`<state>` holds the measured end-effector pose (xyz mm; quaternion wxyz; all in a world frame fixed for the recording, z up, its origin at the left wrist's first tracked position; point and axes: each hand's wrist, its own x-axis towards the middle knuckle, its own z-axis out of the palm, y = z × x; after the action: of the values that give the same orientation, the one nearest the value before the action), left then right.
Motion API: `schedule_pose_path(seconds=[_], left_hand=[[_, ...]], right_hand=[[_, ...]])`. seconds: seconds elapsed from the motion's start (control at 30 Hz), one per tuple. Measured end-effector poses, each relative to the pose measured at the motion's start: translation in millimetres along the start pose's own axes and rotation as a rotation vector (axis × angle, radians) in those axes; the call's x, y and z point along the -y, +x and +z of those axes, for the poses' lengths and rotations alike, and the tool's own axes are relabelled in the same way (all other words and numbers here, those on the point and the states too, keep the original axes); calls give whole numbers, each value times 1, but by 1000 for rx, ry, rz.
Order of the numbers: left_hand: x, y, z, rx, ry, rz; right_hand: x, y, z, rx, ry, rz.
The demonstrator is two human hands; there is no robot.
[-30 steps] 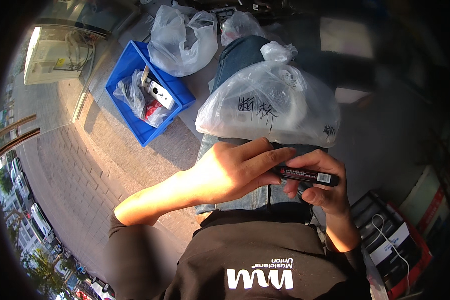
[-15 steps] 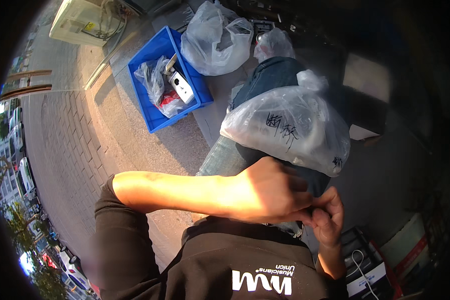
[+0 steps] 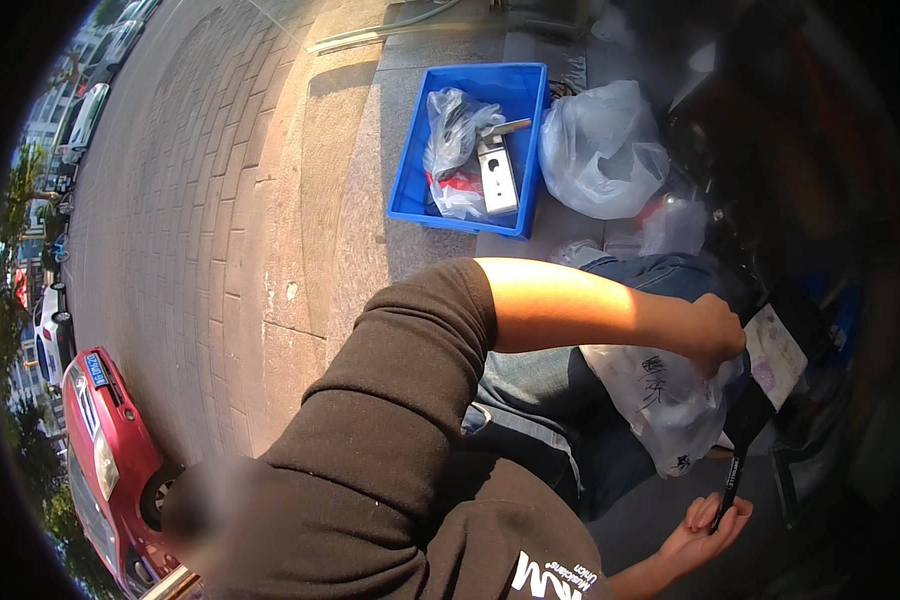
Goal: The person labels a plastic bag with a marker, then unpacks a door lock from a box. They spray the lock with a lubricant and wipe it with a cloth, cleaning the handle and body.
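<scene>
My left hand is closed in a fist at the upper right edge of a clear plastic bag with black handwriting on it. Its fingertips face away, so I cannot make out what they hold. The bag rests over my jeans, its contents pale and blurred by the plastic. Lower right, my right hand is closed around the lower end of a slim black marker pen, which points up and slightly right. The pen's far end merges with dark things behind it.
A blue plastic bin holds a crumpled plastic bag and a silver metal part with dark holes. Beside it lie a large white plastic bag and a smaller one. A red car stands on the street at left.
My hands were together before my chest and are now apart. The left reached out to the bag; the right moved down and right, the pen now visible in it. The view has turned.
</scene>
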<state>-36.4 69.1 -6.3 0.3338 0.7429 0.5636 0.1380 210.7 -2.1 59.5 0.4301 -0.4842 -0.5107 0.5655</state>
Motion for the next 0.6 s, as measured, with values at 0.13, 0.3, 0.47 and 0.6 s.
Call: schedule_pose_path(seconds=[0.13, 0.3, 0.47, 0.6], left_hand=[[-12, -48, -11, -219, -645, 103], [-14, -136, -41, -553, -1199, 271], [44, -228, -71, -1146, -1454, -49], [154, -254, -52, -1341, -1369, -227]], right_hand=[[16, 3, -11, -42, -18, -48], [50, 10, -29, -199, 175, -203], [61, 23, -39, -167, 236, -213], [51, 25, -24, -335, 90, -166]])
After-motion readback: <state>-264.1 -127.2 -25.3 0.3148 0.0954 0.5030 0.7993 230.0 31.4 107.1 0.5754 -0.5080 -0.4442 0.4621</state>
